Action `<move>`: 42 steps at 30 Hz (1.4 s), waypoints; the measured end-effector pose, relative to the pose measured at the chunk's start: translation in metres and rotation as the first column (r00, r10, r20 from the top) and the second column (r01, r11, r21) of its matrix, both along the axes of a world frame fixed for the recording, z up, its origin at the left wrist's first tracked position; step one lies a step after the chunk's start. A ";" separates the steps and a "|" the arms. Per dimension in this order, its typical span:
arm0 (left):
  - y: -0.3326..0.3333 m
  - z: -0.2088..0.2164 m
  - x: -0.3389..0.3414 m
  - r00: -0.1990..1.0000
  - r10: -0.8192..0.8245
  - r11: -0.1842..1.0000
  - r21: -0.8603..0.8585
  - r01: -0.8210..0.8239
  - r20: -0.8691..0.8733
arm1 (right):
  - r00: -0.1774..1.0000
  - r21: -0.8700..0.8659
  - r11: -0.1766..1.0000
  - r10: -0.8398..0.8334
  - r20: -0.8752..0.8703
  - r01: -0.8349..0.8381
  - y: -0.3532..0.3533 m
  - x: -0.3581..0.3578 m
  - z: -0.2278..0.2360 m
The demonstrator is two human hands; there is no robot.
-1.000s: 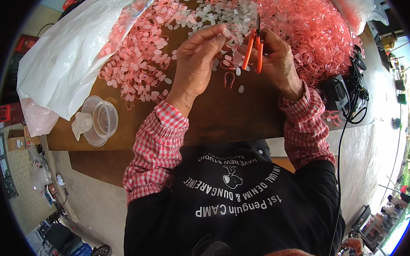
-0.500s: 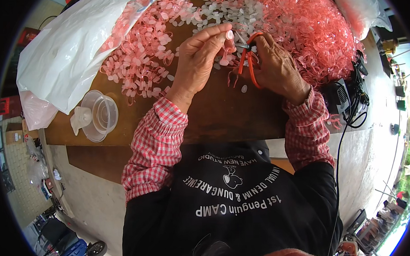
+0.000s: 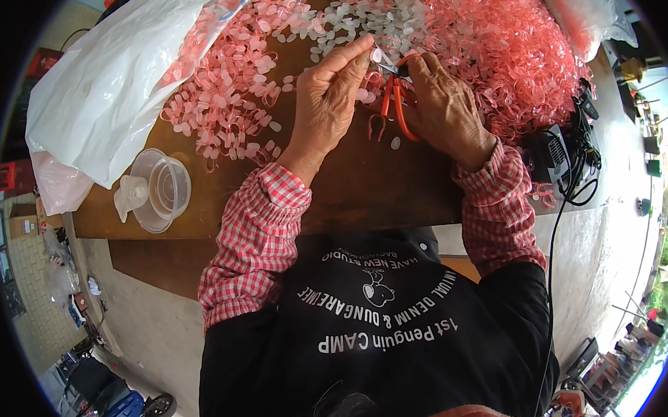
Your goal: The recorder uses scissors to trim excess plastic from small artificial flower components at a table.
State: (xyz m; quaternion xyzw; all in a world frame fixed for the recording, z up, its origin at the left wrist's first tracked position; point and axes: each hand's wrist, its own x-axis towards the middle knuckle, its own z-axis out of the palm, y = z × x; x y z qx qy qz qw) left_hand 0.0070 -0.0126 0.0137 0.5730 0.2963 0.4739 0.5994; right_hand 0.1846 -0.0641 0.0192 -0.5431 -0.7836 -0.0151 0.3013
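Observation:
My left hand point(image 3: 327, 101) is closed in a pinch, its thumb and forefinger holding a small pink plastic piece with a pale oval tab point(image 3: 376, 55). Orange-handled scissors point(image 3: 399, 105) are gripped in my right hand point(image 3: 449, 110). Their metal blades lie right beside the pinched piece; whether they touch it I cannot tell. Under the scissors, a thin pink loop point(image 3: 376, 125) hangs or lies over the brown table point(image 3: 333, 186). Pale oval tabs point(image 3: 407, 15) are scattered beyond both hands.
A big heap of pink plastic pieces point(image 3: 521, 51) covers the far right, with a smaller pile point(image 3: 225, 109) at left. A white plastic bag point(image 3: 105, 92) and a clear tub point(image 3: 173, 189) stand on the left. Black cables point(image 3: 581, 153) lie by the right edge.
The scissors have shifted slightly left, bringing the blades closer to the piece in my left hand. My left fingertips have risen a little, and the piece has turned.

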 end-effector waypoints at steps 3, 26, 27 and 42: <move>0.000 0.001 -0.001 0.999 0.028 0.999 -0.044 -0.027 0.035 | 1.000 -0.004 1.000 -0.011 -0.004 0.011 0.000 -0.003 0.003; 0.007 -0.010 -0.005 0.942 -0.078 0.885 -0.413 0.216 0.325 | 0.991 -0.151 0.980 -0.133 0.005 0.132 0.001 -0.006 0.003; 0.008 -0.009 -0.003 0.942 -0.078 0.885 -0.413 0.216 0.325 | 0.991 -0.151 0.980 -0.133 0.005 0.132 0.002 -0.006 0.002; 0.007 -0.003 -0.005 0.917 0.007 0.807 -0.543 0.231 0.400 | 0.985 -0.248 0.953 -0.173 0.023 0.173 0.001 -0.004 0.009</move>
